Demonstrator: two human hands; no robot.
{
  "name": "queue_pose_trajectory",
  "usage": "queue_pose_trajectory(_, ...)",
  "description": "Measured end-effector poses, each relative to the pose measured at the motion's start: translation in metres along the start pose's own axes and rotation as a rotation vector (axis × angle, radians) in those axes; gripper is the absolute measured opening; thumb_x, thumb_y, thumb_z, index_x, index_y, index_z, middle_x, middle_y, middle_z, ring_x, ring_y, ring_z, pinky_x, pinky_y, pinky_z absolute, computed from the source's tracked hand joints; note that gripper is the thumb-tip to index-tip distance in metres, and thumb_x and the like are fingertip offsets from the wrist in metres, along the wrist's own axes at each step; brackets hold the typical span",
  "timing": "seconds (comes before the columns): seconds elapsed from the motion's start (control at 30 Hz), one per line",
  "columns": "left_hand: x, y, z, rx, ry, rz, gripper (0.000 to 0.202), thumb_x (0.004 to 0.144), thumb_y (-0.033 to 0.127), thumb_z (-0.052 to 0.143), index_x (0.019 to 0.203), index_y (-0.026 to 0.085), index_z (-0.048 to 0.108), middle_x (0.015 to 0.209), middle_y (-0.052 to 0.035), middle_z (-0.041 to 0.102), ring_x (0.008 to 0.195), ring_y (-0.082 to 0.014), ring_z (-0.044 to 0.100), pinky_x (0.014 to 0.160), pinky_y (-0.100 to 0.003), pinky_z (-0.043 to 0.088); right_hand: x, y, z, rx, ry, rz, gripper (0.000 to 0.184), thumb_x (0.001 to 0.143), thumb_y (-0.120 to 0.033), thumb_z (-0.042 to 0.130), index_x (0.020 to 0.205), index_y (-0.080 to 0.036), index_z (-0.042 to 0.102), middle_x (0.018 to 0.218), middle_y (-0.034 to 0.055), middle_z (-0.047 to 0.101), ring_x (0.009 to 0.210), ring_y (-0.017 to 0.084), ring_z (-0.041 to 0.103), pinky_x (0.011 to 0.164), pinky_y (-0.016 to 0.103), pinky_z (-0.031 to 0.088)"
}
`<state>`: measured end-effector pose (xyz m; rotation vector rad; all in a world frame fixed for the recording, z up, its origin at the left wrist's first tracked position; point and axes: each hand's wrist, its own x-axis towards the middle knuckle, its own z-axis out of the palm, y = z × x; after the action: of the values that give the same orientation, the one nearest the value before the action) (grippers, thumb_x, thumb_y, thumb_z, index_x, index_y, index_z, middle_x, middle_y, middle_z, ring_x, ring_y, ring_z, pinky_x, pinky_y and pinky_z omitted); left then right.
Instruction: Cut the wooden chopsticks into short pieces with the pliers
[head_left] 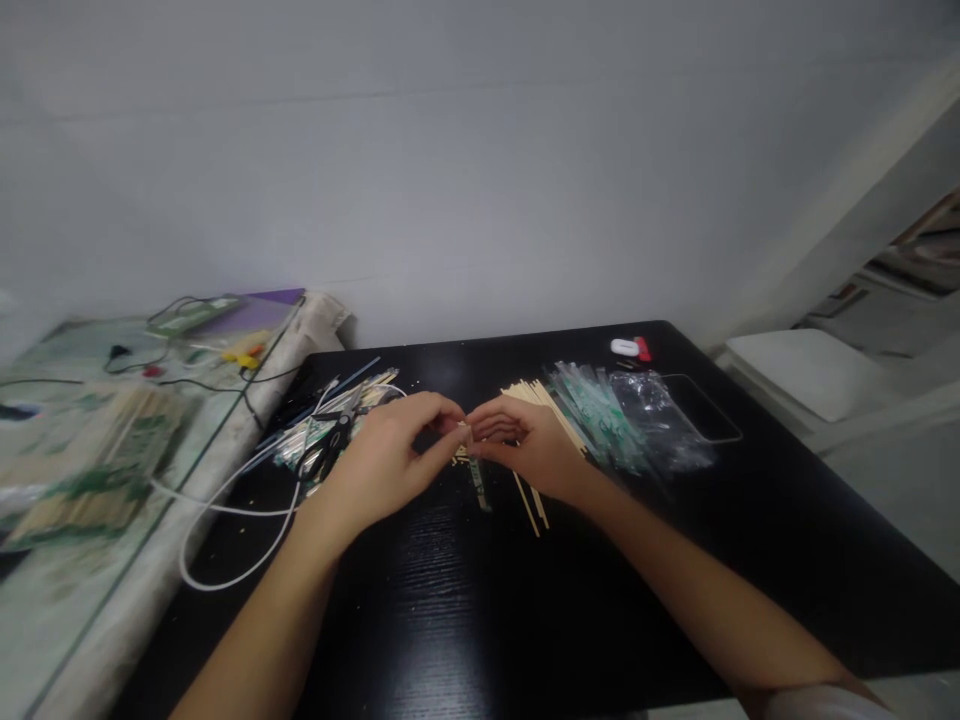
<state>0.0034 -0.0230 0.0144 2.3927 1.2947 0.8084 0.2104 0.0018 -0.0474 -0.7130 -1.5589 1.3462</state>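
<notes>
Above the middle of the black table (pixel 450 620), my left hand (pixel 386 455) and my right hand (pixel 541 452) meet fingertip to fingertip. Both are closed in a pinch at the upper end of a narrow chopstick wrapper (pixel 478 485) with green print, which points down toward me. Whether chopsticks are still inside it I cannot tell. Bare wooden chopsticks (pixel 538 395) lie behind and beneath my right hand. Just left of my left hand are black-handled scissors (pixel 328 447) and a heap of wrapped chopsticks (pixel 307 440).
Clear green-printed wrappers (pixel 600 410) are piled at the right, by a phone-like dark slab (pixel 697 408) and a white earbud case (pixel 624 347). A white cable (pixel 225 582) loops at the left. Packed chopstick bundles (pixel 112 460) lie on the glass-topped side surface.
</notes>
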Motion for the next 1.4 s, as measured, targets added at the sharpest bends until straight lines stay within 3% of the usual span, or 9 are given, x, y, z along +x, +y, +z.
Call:
queue_pose_trajectory(0.57,-0.004,-0.008,0.012,-0.028,-0.14,-0.036,0.017,0.095,0.03,0.065,0.083,0.02,0.065,0.076,0.0025,0.066,0.069,-0.0127,0.059,0.065,-0.026,0.041,-0.002,0.001,-0.005,-0.087,-0.092,0.09,0.023,0.074,-0.025,0.087,0.087,-0.019,0.07,0.084,0.0024,0.075,0.081,0.017,0.073,0.08,0.033,0.061)
queue_pose_trajectory(0.73,-0.003,-0.006,0.011,-0.027,-0.098,-0.014,0.022,0.1,0.035,0.058,0.086,0.02,0.066,0.076,0.0021,0.066,0.07,-0.0129,0.059,0.065,-0.026,0.041,-0.003,-0.001,-0.003,-0.101,-0.144,0.114,0.023,0.077,-0.022,0.085,0.092,-0.019,0.069,0.085,0.001,0.075,0.081,0.016,0.072,0.079,0.031,0.059)
queue_pose_trajectory(0.93,-0.003,-0.007,0.008,-0.034,-0.021,0.076,0.019,0.1,0.031,0.06,0.087,0.02,0.069,0.08,0.0011,0.069,0.072,-0.0126,0.061,0.068,-0.026,0.044,-0.003,0.001,0.001,-0.086,-0.226,0.146,0.039,0.078,-0.02,0.083,0.111,-0.022,0.062,0.092,0.001,0.077,0.088,0.018,0.074,0.083,0.033,0.06)
queue_pose_trajectory(1.1,-0.006,-0.005,-0.002,-0.064,0.225,0.078,0.015,0.096,0.031,0.067,0.086,0.021,0.071,0.08,0.0014,0.072,0.073,-0.0122,0.065,0.069,-0.027,0.048,-0.005,-0.005,0.0,-0.164,-0.224,0.123,0.036,0.079,-0.019,0.082,0.112,-0.022,0.066,0.092,0.001,0.078,0.089,0.018,0.075,0.086,0.034,0.06)
queue_pose_trajectory(1.27,-0.012,-0.004,-0.019,-0.254,0.702,-0.038,0.009,0.094,0.03,0.07,0.089,0.023,0.07,0.072,0.0062,0.066,0.063,-0.0084,0.06,0.062,-0.029,0.049,-0.01,-0.02,-0.011,-0.349,-0.194,0.097,0.034,0.08,-0.015,0.08,0.112,-0.022,0.07,0.086,-0.0002,0.079,0.083,0.017,0.075,0.081,0.033,0.06)
queue_pose_trajectory(1.4,-0.013,-0.01,-0.034,-0.296,1.006,-0.073,0.011,0.101,0.035,0.062,0.096,0.026,0.066,0.075,0.0104,0.059,0.063,-0.0046,0.059,0.062,-0.033,0.048,-0.011,-0.027,-0.043,-0.516,-0.143,0.146,0.013,0.082,-0.015,0.078,0.092,-0.022,0.075,0.083,0.0004,0.078,0.079,0.017,0.074,0.077,0.031,0.059)
